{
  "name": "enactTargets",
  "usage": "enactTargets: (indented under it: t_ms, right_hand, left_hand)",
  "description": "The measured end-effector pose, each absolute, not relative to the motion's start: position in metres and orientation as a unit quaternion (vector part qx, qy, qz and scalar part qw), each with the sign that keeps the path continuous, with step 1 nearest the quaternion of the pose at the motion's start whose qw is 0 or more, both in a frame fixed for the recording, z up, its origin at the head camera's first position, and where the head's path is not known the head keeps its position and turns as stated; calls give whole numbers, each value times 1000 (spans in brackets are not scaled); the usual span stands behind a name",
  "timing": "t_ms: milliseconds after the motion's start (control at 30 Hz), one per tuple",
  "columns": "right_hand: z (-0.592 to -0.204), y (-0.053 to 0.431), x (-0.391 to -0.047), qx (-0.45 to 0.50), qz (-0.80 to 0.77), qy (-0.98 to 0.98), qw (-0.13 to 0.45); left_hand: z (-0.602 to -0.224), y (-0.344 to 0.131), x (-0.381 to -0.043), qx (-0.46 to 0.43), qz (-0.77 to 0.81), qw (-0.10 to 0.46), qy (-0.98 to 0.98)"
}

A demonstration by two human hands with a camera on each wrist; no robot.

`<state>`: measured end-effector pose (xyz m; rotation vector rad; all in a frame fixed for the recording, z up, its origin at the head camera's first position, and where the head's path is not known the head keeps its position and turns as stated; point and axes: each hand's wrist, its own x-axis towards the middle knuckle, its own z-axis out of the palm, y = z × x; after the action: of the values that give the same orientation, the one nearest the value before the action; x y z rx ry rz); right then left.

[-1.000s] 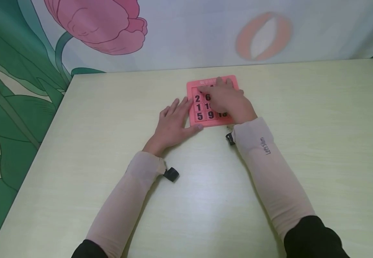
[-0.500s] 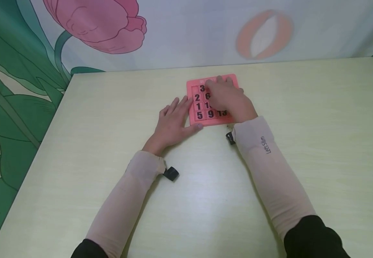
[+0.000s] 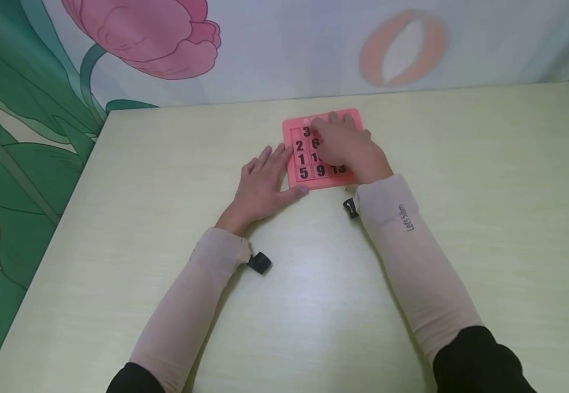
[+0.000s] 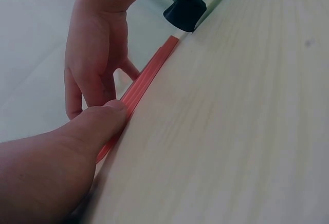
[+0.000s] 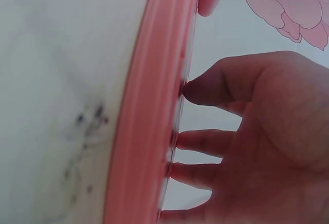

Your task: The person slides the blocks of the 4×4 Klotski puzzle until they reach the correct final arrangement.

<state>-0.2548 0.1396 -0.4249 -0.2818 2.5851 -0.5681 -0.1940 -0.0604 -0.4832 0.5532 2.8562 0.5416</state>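
A pink number slide puzzle (image 3: 292,178) lies flat near the table's far edge in the head view. Tiles such as 2, 1, 5 and 9 show; others are hidden under my right hand. A bare gap shows left of the 3 tile (image 3: 306,132) in the top row. My left hand (image 3: 261,188) rests with spread, straight fingers against the puzzle's left edge, its thumb at the near corner. From above, my right hand (image 3: 348,143) touches the tile face with its fingertips, the index beside the 3. In the right wrist view, thumb and fingertips meet the puzzle's face (image 5: 149,100).
A pale wooden table (image 3: 284,316) carries the puzzle. Behind it hangs a backdrop (image 3: 289,49) printed with a pink flower and green leaves. Small black wrist devices (image 3: 260,263) sit at the cuffs of both light sleeves.
My right index finger has moved right from the top-left of the puzzle, uncovering the 3 tile and the gap beside it. The left hand stays in place.
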Motion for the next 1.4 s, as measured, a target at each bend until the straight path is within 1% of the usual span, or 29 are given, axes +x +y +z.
enactTargets:
  t_ms: [300,900,1167,1400]
  right_hand:
    - [-426,141,-257,-106,-210,941,242]
    - [-427,140,-258,-107,-202,945,232]
    - [-422,129,-257,-114,-196,947,228]
    - [-418,118,-256,-118,-195,945,235]
  left_hand:
    - [-482,-59,-193,181,181,92,962]
    - [-483,-59,-193,178,189,94,961]
    - [-477,-71,-190,181,181,95,962]
    - [-475,-83,-186,173,192,91,962]
